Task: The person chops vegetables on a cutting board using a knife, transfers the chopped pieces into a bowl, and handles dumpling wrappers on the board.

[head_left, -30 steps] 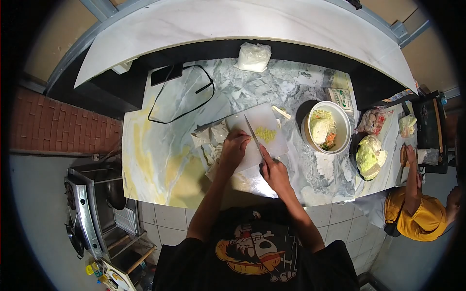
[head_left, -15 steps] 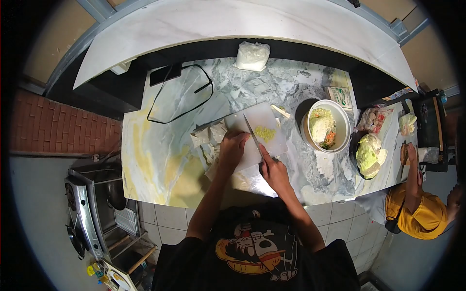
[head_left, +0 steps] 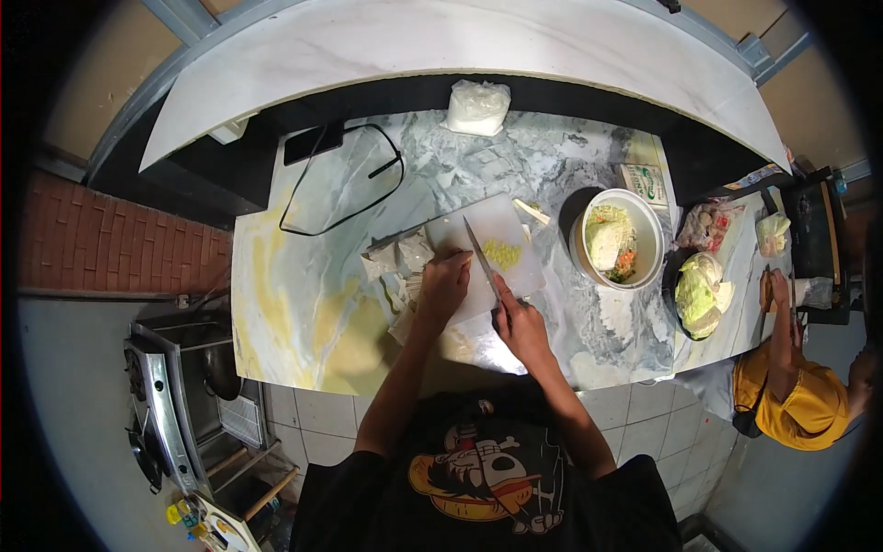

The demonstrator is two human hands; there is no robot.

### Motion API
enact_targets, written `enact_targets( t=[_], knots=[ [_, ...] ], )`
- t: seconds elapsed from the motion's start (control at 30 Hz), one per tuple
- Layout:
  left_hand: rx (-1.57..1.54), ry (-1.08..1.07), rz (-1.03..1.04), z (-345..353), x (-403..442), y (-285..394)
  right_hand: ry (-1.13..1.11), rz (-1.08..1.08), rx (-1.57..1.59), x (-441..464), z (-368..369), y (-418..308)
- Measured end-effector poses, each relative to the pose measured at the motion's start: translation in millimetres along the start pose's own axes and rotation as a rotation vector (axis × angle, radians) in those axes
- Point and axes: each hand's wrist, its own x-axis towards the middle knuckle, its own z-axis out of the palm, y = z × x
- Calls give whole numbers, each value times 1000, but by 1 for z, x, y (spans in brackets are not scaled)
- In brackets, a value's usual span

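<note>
My right hand (head_left: 521, 324) is wrapped round the handle of a knife (head_left: 481, 250), its blade pointing away from me over the white cutting board (head_left: 501, 213). Close to the blade's left side, my left hand (head_left: 443, 287) is closed, fingers curled at the board; a small pale bit shows at the fingertips, too little to name. Chopped pale green pieces (head_left: 503, 254) lie in a small heap right of the knife. Crumpled paper-like wrapping (head_left: 402, 255) touches the board's left edge, and pale trimmings (head_left: 532, 212) lie by its upper right corner.
To the right stand a white tub (head_left: 651, 218) of shredded vegetables and a cabbage (head_left: 702, 296) in a dark bowl. A black strap (head_left: 324, 228), a phone (head_left: 313, 143) and a bag of white stuff (head_left: 478, 107) lie farther back. A co-worker in yellow (head_left: 805, 400) works at the far right.
Hardly anything differs. Both hands and the knife keep almost the same place over the board, with only a slight shift of the blade.
</note>
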Motion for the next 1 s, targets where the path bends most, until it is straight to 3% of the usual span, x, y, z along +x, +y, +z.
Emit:
enact_targets(
  t=[0.5,0.67,1.0],
  knots=[
    [-76,73,-64,3,-2,-1,19,-26,-1,0,-1,-3],
    [-193,42,-187,3,-2,-4,-5,-11,-22,0,-3,-4],
    [-123,59,-77,5,-3,-2,-13,-9,2,1,-3,-6]
  ],
)
